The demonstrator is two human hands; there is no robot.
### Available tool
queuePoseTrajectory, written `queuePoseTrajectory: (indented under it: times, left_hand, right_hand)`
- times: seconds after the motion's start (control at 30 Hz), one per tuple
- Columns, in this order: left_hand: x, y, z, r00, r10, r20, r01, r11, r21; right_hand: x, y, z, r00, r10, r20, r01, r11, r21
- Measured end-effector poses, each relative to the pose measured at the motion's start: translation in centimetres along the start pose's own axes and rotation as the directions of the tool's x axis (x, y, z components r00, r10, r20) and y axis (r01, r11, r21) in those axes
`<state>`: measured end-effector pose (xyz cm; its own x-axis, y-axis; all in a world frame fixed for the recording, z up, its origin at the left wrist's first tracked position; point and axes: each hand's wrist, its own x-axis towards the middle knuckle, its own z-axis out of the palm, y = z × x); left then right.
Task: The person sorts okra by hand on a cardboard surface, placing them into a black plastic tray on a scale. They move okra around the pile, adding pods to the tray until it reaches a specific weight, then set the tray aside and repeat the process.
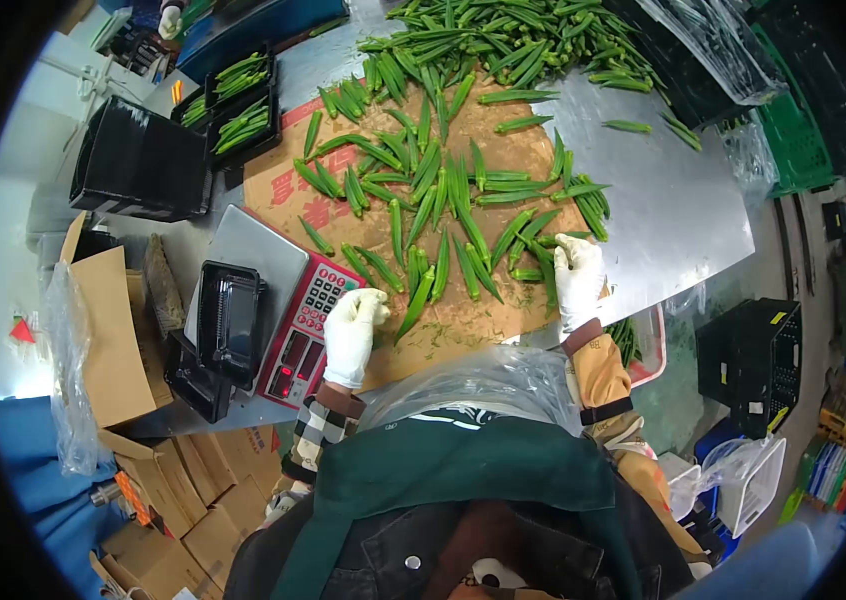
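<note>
Green okra pods (458, 200) lie scattered over a flattened brown cardboard sheet (278, 185) on the metal table. My left hand (351, 335), in a white glove, is closed with its fingers curled, between the scale's keypad and the nearest pods; I see nothing in it. My right hand (580, 280), gloved too, is closed at the sheet's right edge, its fingertips against okra pods (547, 262). To the left stands a red weighing scale (305, 325) with a lit display. A black plastic tray (230, 318) rests on its plate.
A large okra heap (533, 35) covers the far side of the metal table (663, 190). Filled black trays (243, 125) stand at the back left beside a black box (138, 160). Cardboard boxes (113, 340) are on the left, a black crate (748, 365) on the right.
</note>
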<state>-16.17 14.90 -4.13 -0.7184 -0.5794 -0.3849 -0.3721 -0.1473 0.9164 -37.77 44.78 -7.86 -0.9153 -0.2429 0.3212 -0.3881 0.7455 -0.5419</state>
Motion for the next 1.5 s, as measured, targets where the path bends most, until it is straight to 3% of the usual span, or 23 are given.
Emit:
queuePoseTrajectory:
  times: [0.13,0.2,0.23,0.27,0.33,0.43,0.5,0.53,0.57,0.6,0.63,0.8,0.9,0.93,0.97,1.0,1.03,1.13,1.2,1.27,1.33,1.4,1.5]
  left_hand:
    - [-0.2,-0.3,2.7,0.998,-0.047,0.050,0.029,0.949,0.315]
    - [-0.3,-0.3,3.9,0.965,0.220,0.143,-0.255,0.658,0.708]
    - [-0.4,-0.5,4.5,0.946,0.280,0.162,-0.303,0.593,0.746]
    - [-0.4,-0.5,5.0,0.948,0.236,0.214,-0.298,0.420,0.857]
    - [0.0,-1.0,5.4,0.933,0.257,0.253,-0.327,0.306,0.894]
    - [0.8,-0.1,4.7,0.973,0.051,0.227,-0.205,0.647,0.734]
    - [1.2,1.2,4.1,0.938,-0.191,0.290,0.159,0.979,0.131]
    - [1.0,1.9,3.6,0.886,-0.274,0.374,0.366,0.908,-0.203]
    - [0.9,2.5,2.6,0.809,-0.217,0.546,0.486,0.770,-0.413]
    - [0.6,3.1,2.4,0.788,-0.200,0.583,0.519,0.725,-0.453]
    - [0.4,3.6,2.3,0.764,-0.179,0.620,0.553,0.677,-0.486]
    - [-0.1,3.9,2.8,0.759,-0.148,0.634,0.576,0.607,-0.547]
    - [0.3,3.7,2.7,0.744,-0.079,0.663,0.560,0.615,-0.555]
    - [0.7,3.7,2.3,0.738,-0.054,0.673,0.543,0.639,-0.544]
    - [0.9,3.7,1.9,0.756,-0.039,0.654,0.520,0.642,-0.563]
    - [1.1,3.8,1.5,0.772,-0.026,0.635,0.497,0.646,-0.579]
    - [1.3,4.0,1.1,0.805,-0.019,0.593,0.443,0.684,-0.579]
    - [1.8,4.6,0.3,0.870,-0.037,0.492,0.398,0.643,-0.654]
    - [2.5,4.6,0.2,0.946,-0.098,0.309,0.286,0.703,-0.652]
    - [3.0,4.8,-0.5,0.977,-0.153,0.147,0.198,0.906,-0.374]
    - [2.5,5.6,0.4,0.985,-0.144,0.097,0.167,0.943,-0.289]
    - [2.4,5.7,1.0,0.988,-0.133,0.085,0.147,0.971,-0.189]
    - [2.3,5.2,1.8,0.982,-0.174,0.071,0.181,0.979,-0.099]
  right_hand:
    - [-0.1,-0.4,0.9,0.978,-0.084,0.192,0.097,0.994,-0.058]
    - [-0.3,-0.8,2.1,0.977,-0.055,0.204,0.082,0.988,-0.128]
    - [0.0,-1.1,2.4,0.974,-0.019,0.226,0.055,0.987,-0.154]
    - [0.3,-1.3,2.5,0.969,0.019,0.246,0.028,0.983,-0.183]
    - [0.8,-0.8,2.9,0.967,-0.021,0.254,0.057,0.989,-0.137]
    - [1.4,-0.4,2.7,0.976,0.018,0.219,-0.035,0.997,0.073]
    - [2.1,-1.2,1.5,0.968,0.185,0.171,-0.248,0.813,0.527]
    - [2.6,-2.4,0.1,0.928,0.281,0.243,-0.364,0.555,0.748]
    - [2.9,-2.4,-0.6,0.952,0.258,0.167,-0.283,0.523,0.804]
    - [3.4,-1.9,-1.5,0.967,0.238,0.087,-0.196,0.487,0.851]
    - [3.7,-1.6,-3.4,0.935,0.306,0.180,-0.307,0.443,0.843]
    - [0.8,2.5,-9.7,0.832,0.497,0.247,-0.386,0.199,0.901]
    - [-3.2,8.2,-15.1,0.802,0.511,0.310,-0.515,0.326,0.793]
    - [-4.4,10.0,-17.1,0.740,0.572,0.355,-0.656,0.497,0.568]
    - [-6.4,12.3,-18.2,0.829,0.527,0.187,-0.553,0.822,0.139]
    - [-7.3,12.1,-18.8,0.915,0.395,0.083,-0.342,0.867,-0.362]
    - [-7.9,12.1,-18.8,0.920,0.391,-0.005,-0.363,0.849,-0.383]
    - [-6.7,7.4,-16.3,0.888,0.452,0.090,-0.461,0.873,0.158]
    - [-6.7,6.2,-12.0,0.927,0.348,0.138,-0.364,0.924,0.117]
    - [-6.4,4.2,-6.9,0.928,0.307,0.211,-0.360,0.884,0.297]
    - [-6.1,2.3,-2.5,0.884,0.318,0.343,-0.458,0.737,0.497]
    - [-6.0,1.4,0.1,0.880,0.353,0.316,-0.434,0.869,0.238]
    - [-4.9,1.7,0.5,0.837,0.388,0.386,-0.530,0.748,0.399]
